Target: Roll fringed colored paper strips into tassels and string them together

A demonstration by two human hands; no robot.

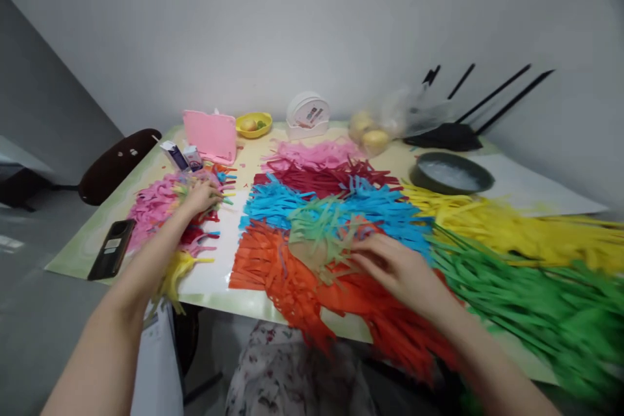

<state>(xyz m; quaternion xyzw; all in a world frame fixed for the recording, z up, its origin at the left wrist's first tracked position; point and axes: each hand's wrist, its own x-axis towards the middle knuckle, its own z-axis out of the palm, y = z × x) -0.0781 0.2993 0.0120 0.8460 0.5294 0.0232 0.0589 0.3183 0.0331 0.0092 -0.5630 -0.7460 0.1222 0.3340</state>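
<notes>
My left hand point(201, 197) lies over a pile of tissue-paper tassels, its fingers slightly apart and partly hidden. The pink tassels point(153, 201) fan out leftward, with twisted coloured ends pointing right. A yellow tassel point(178, 273) hangs over the table's front edge. My right hand point(390, 263) pinches a light green fringed tissue sheet point(312, 244), which lies over orange and blue fringe. Beneath it spread orange fringed paper point(258, 257), blue fringed paper point(273, 205), dark red fringed paper point(312, 180) and pink fringed paper point(316, 155).
Yellow fringe point(536, 240) and green fringe point(526, 305) cover the right side. A dark bowl point(451, 173), a black dustpan-like item point(448, 137), bagged yellow fruit point(375, 141), a yellow dish point(254, 133), a pink tablet case point(210, 136) and a phone point(112, 249) surround the work.
</notes>
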